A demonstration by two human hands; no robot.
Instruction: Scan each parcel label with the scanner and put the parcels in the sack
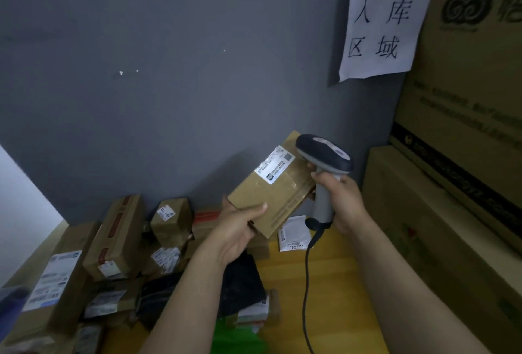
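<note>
Left hand [240, 229]: grips the lower corner of a flat cardboard parcel [271, 195], held tilted above the table [333, 283].
Label [275, 164]: white, on the parcel's upper face.
Right hand [343, 198]: fingers wrapped around the scanner [324, 161] handle; its head sits just beside the label.
Other parcels [118, 240]: piled at left.

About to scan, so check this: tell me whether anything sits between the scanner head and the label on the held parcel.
Nothing visible does. The scanner, gripped by the right hand, sits right beside the label's far end. The left hand holds the parcel at its near corner, clear of the label.
</note>
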